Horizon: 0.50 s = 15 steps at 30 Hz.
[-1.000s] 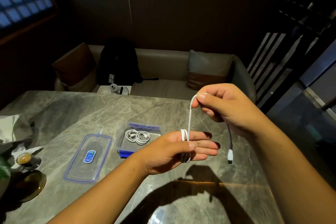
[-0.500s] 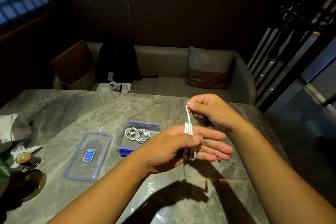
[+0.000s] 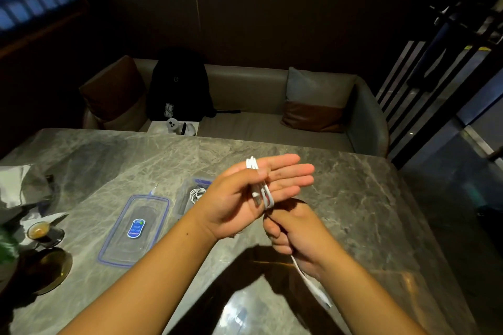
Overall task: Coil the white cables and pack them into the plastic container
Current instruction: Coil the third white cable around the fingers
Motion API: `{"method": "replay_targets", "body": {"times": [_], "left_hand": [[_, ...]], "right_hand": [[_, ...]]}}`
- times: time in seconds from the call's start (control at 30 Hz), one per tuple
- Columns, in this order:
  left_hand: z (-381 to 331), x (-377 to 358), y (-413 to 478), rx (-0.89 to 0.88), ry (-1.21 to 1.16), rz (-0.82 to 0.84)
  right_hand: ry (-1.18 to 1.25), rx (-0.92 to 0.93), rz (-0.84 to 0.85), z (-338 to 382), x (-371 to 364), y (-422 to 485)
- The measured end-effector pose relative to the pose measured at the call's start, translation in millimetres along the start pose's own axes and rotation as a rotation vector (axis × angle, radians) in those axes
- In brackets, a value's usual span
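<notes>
White cable (image 3: 261, 187) is wound in several loops around the fingers of the left hand (image 3: 245, 198), which is held palm-up above the table (image 3: 353, 198) with fingers stretched out straight and the thumb pressing the loops against them. Just below, the right hand (image 3: 296, 236) is curled closed around the cable's loose tail, which runs out under the wrist and blurs towards the near edge. Behind the left hand, the plastic container (image 3: 187, 193) sits on the table, partly hidden, with another coiled cable (image 3: 196, 194) inside. Its blue-rimmed lid (image 3: 134, 230) lies flat just to the left. A small glass cup (image 3: 43, 232) stands near the left edge, well apart from the hands.
</notes>
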<state>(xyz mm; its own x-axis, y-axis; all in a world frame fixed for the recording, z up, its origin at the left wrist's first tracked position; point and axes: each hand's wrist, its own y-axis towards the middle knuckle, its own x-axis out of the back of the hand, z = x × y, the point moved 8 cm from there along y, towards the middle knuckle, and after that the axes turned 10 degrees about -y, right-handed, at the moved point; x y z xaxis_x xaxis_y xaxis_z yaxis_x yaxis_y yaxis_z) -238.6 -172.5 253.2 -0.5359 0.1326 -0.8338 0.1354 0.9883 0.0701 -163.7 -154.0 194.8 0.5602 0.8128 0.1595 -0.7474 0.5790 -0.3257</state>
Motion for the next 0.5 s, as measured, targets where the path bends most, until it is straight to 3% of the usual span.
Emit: {"method": "replay_targets", "body": {"times": [0.3,0.5], "left_hand": [[9.0,38.5,-0.4,-0.015,0.006,-0.160],[23.9,42.7,-3.2,0.072,0.089,-0.163]], "right_hand": [[-0.350,0.035,0.098,11.3,-7.1,-33.2],[-0.674,0.189,0.036,46.9,7.7,-46.9]]}}
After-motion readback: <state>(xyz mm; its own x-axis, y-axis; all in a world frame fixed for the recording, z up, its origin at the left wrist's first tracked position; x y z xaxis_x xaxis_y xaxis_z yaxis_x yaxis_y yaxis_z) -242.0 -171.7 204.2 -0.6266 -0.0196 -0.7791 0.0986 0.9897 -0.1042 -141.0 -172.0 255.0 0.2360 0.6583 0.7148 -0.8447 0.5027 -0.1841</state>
